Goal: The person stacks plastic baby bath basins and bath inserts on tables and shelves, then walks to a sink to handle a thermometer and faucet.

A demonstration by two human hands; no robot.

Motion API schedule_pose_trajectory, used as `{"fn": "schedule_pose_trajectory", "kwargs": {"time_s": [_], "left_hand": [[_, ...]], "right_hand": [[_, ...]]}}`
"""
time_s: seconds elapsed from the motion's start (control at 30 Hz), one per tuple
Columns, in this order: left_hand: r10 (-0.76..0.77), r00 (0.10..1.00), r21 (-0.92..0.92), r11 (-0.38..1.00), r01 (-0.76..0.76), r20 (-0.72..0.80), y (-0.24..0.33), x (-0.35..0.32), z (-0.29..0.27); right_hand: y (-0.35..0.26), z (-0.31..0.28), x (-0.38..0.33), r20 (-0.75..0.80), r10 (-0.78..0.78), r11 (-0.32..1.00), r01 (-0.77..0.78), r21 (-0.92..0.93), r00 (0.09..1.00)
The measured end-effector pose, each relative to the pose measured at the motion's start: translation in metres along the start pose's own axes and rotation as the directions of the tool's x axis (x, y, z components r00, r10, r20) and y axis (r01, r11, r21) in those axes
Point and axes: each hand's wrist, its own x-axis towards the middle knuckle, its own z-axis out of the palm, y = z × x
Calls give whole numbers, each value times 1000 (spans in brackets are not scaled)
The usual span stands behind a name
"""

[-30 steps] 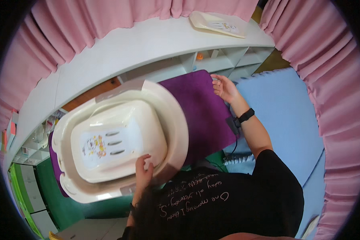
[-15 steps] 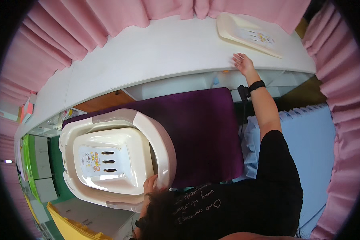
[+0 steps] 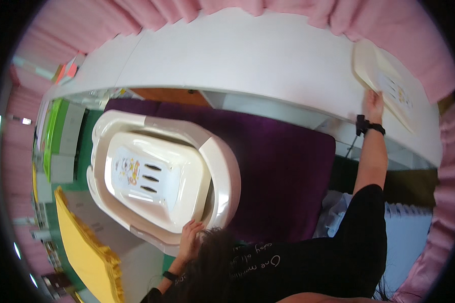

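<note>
A cream baby bathtub (image 3: 226,166) lies on a purple-covered table (image 3: 283,177), with a pale bath seat (image 3: 187,174) nested inside it. The seat bears a cartoon print and three dark slots. My left hand (image 3: 191,237) has its fingers hooked over the tub's near rim, close to the seat's corner. Far to the right, a second cream bath seat (image 3: 367,65) rests on the white counter. Its near edge is in the grasp of my right hand (image 3: 373,106), whose fingertips are partly hidden there.
The long white counter (image 3: 227,55) runs behind the table, with pink curtains (image 3: 384,20) along it. A yellow cloth-covered surface (image 3: 83,247) stands at lower left, near a green-edged cabinet (image 3: 55,136). Pale blue ruffled fabric (image 3: 409,227) covers something at lower right.
My right hand, apart from the second bath seat before, has reached its near edge. The view has shifted, and my left hand remains at the tub's rim.
</note>
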Motion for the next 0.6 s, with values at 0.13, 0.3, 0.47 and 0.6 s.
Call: {"fn": "schedule_pose_trajectory", "kwargs": {"time_s": [0.13, 0.3, 0.47, 0.6], "left_hand": [[88, 996, -3, 996, -88, 2, 13, 9, -13], [141, 988, -81, 987, -136, 65, 12, 14, -24], [189, 981, -106, 978, -182, 55, 12, 6, -25], [142, 990, -123, 983, -138, 24, 9, -14, -18]], "right_hand": [[-19, -18, 1, 74, -139, 871, 158, -465, 988], [-48, -47, 2, 172, -180, 635, 248, -732, 969], [-70, -34, -82, 135, -58, 641, 141, -754, 989], [-23, 28, -184, 428, -98, 367, 432, -823, 898]]}}
